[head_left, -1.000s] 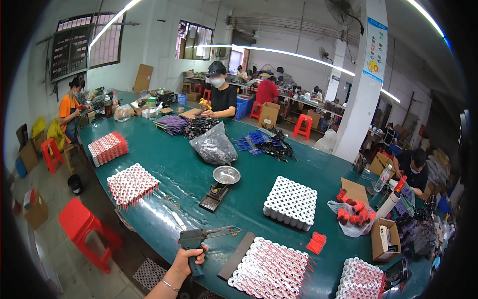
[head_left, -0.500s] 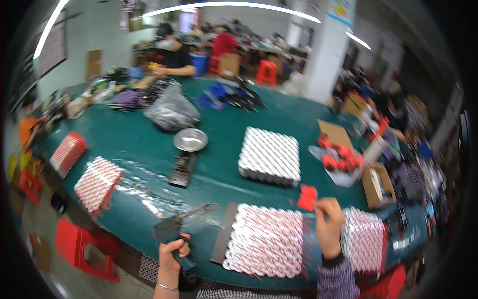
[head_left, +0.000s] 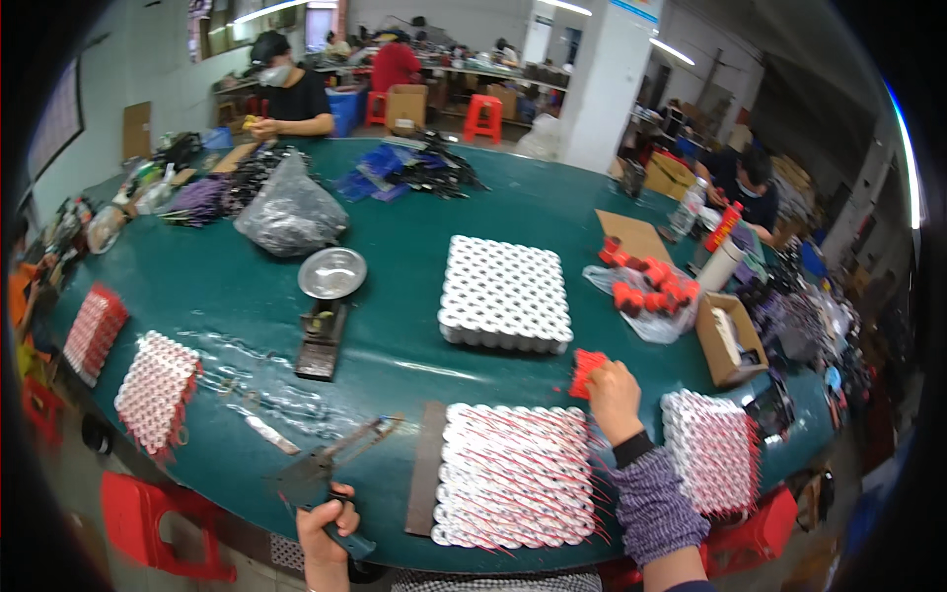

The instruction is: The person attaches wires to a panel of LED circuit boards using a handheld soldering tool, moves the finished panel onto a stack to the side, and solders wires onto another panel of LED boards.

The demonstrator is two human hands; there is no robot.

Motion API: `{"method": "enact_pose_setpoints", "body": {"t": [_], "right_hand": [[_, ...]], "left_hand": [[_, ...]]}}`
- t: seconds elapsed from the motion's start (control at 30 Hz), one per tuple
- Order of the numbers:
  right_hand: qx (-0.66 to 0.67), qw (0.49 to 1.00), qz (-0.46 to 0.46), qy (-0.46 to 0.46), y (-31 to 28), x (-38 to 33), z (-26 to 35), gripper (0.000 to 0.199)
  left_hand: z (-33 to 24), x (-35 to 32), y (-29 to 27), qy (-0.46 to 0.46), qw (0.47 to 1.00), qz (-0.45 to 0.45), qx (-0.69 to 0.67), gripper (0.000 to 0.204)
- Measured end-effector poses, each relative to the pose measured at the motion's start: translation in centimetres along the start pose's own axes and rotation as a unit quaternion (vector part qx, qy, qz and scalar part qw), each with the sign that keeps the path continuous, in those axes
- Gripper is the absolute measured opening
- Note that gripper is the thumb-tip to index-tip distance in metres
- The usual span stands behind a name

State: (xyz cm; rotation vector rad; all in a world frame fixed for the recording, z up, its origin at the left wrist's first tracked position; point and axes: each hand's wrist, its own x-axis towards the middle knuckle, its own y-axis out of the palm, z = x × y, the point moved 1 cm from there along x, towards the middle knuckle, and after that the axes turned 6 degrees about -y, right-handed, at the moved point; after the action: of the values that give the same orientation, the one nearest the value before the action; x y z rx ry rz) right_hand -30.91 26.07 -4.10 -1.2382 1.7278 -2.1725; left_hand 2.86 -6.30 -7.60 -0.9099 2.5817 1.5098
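Note:
My left hand (head_left: pixel 327 528) is closed round the teal pistol grip of a soldering gun (head_left: pixel 340 459), whose long slim tip points up and to the right. In front of me lies a block of white round cells (head_left: pixel 513 474) in tight rows, with thin red wires slanting across its top and sticking out at its right side. A dark strip (head_left: pixel 425 469) lies along the block's left edge. Just beyond its far right corner is a small bunch of short red wires (head_left: pixel 586 373). My right hand (head_left: pixel 616 397) has its bent fingertips on that bunch, partly covering it.
Another wired block (head_left: pixel 708 449) stands right, two more (head_left: pixel 158 390) far left. A plain white block (head_left: pixel 505 293) is beyond. Around are a scale with a metal bowl (head_left: pixel 331 273), a grey plastic bag (head_left: pixel 291 212), red parts on plastic (head_left: pixel 656 291), and a carton (head_left: pixel 728 340). Co-workers sit across.
My right hand has moved from beside the red wires onto them. The left hand still holds the soldering gun, and the whole view has shifted.

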Motion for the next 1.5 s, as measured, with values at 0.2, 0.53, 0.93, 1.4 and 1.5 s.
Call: {"method": "enact_pose_setpoints", "body": {"t": [0.2,0.53,0.93,1.4,1.5], "right_hand": [[-0.033,0.999,0.004,0.031,0.6,-1.9,-2.1,0.006],[-0.018,1.0,0.002,-0.005,1.2,-1.4,-2.0,0.007],[0.032,0.999,0.014,0.019,0.2,-1.6,-1.9,0.013],[0.052,0.998,-0.009,0.042,-0.9,-1.0,-0.8,0.009],[0.046,0.998,0.002,0.034,-3.5,-0.7,0.6,0.009]], "left_hand": [[1.2,0.5,0.4,-0.031,0.999,0.004,-0.037,0.028],[0.7,0.4,1.4,-0.022,0.999,0.001,-0.033,0.025],[1.0,0.5,0.6,-0.033,0.999,0.021,-0.025,0.026],[0.6,0.4,1.5,-0.027,0.999,0.013,-0.022,0.025],[0.6,0.3,1.5,-0.025,0.999,0.004,-0.025,0.025]]}}
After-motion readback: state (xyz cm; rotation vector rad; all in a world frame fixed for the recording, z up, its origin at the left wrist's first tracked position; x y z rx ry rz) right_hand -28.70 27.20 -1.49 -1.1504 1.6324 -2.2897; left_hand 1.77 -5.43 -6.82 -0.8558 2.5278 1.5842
